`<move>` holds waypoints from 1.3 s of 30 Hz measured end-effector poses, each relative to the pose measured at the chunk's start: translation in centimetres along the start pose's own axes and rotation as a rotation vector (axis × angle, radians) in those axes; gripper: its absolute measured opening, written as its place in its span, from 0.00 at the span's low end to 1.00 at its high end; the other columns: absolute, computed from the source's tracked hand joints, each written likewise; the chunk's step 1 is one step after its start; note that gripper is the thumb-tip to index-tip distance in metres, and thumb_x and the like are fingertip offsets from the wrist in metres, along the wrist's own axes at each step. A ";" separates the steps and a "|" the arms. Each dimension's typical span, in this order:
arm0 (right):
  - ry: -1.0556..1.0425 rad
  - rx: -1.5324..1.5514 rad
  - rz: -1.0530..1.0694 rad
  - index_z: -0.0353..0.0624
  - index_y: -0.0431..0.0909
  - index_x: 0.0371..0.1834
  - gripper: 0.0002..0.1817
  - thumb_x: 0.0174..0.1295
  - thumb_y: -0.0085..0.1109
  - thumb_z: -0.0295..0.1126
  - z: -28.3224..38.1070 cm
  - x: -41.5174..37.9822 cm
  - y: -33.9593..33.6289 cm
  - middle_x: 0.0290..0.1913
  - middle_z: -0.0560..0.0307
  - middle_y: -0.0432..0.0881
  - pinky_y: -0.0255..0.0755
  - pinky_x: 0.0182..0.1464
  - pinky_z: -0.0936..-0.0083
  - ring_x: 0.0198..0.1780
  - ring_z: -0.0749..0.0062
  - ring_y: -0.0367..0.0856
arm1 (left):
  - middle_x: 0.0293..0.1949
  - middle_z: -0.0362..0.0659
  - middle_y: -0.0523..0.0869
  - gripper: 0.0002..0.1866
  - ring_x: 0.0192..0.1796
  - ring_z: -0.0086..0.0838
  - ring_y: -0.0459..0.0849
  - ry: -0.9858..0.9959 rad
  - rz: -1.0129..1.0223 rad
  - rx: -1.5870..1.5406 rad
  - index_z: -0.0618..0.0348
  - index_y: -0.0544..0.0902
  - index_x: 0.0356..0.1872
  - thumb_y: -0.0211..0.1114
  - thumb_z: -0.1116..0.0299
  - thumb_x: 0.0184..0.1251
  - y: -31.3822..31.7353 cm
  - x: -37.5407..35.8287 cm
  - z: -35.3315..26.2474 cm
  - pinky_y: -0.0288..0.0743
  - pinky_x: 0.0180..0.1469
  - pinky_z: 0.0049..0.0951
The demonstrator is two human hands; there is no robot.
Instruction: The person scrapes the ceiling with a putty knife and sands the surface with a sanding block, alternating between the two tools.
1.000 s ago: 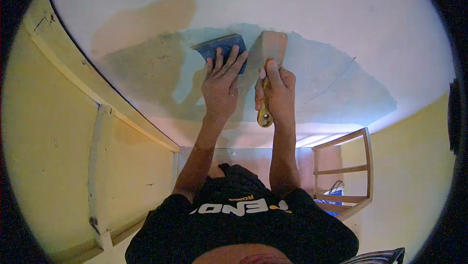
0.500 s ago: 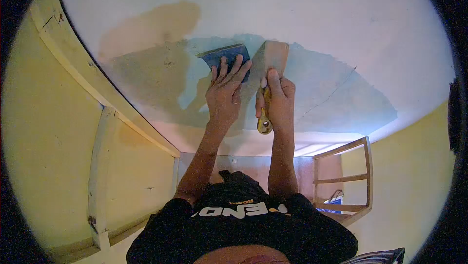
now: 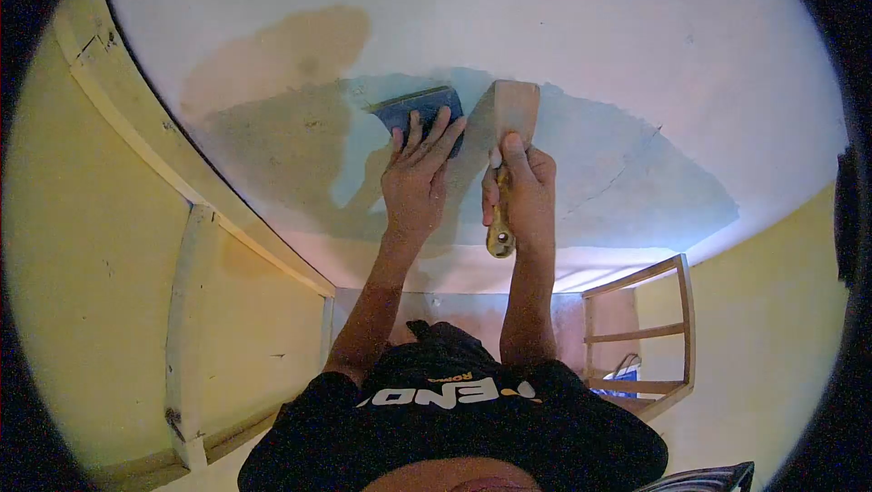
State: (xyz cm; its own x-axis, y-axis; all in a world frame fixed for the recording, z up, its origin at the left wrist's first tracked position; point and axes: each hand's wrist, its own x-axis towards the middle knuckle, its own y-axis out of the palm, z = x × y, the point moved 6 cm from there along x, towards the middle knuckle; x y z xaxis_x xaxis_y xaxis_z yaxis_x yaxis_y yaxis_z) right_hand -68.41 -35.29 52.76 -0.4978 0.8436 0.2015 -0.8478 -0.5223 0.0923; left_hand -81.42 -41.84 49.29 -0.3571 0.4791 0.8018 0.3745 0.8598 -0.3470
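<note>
My left hand holds a dark blue flat plate, its fingers spread over the face; putty-like residue shows along the plate's upper edge. Beside it, my right hand grips a putty knife by its worn yellow handle, thumb pressed at the base of the broad blade. The blade points away from me, its tip level with the top of the blue plate and a small gap between the two. Both tools overlap a blue-grey patch on a broad white surface.
Yellow panels with wooden battens line the left side. At the lower right stands an open wooden frame, with a yellow wall beyond. A thin crack runs across the patch's right part. Shadows fall on its left.
My right hand and the putty knife have shifted slightly right and toward me, and the handle stands straighter. My left hand and the blue plate have moved only a little.
</note>
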 end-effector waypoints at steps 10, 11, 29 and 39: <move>0.017 0.001 0.010 0.40 0.74 0.29 0.27 0.81 0.46 0.50 0.2 -0.6 1.0 0.14 0.60 0.71 0.64 0.13 0.74 0.11 0.75 0.69 | 0.72 0.44 0.78 0.28 0.76 0.57 0.69 -0.005 0.026 -0.006 0.45 0.80 0.69 0.59 0.76 0.68 -0.3 0.2 0.0 0.55 0.78 0.59; 0.009 -0.001 0.016 0.40 0.74 0.29 0.27 0.81 0.46 0.50 0.4 -0.2 1.1 0.14 0.60 0.71 0.64 0.13 0.74 0.11 0.75 0.69 | 0.72 0.44 0.78 0.28 0.76 0.57 0.69 -0.006 0.011 -0.017 0.45 0.80 0.69 0.59 0.76 0.68 -0.3 0.3 0.0 0.55 0.78 0.59; -0.012 0.066 0.012 0.40 0.74 0.30 0.25 0.81 0.46 0.48 0.0 -0.4 1.7 0.14 0.59 0.71 0.64 0.13 0.74 0.10 0.73 0.69 | 0.72 0.44 0.78 0.26 0.75 0.56 0.70 -0.001 0.011 -0.031 0.45 0.80 0.69 0.59 0.73 0.70 -0.3 -0.1 -0.1 0.54 0.79 0.58; -0.025 0.019 -0.006 0.40 0.72 0.30 0.24 0.80 0.48 0.49 0.1 0.3 1.2 0.13 0.58 0.70 0.62 0.12 0.76 0.08 0.72 0.67 | 0.72 0.43 0.77 0.29 0.76 0.55 0.70 -0.008 0.026 0.000 0.44 0.79 0.70 0.59 0.77 0.68 -0.5 0.3 -0.3 0.55 0.78 0.58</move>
State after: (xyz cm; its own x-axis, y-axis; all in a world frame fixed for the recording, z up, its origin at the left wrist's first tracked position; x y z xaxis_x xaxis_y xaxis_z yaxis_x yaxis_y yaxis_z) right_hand -69.54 -35.73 53.07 -0.4876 0.8436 0.2248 -0.8471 -0.5195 0.1119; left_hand -81.49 -42.13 49.83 -0.3544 0.5026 0.7885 0.3837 0.8471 -0.3676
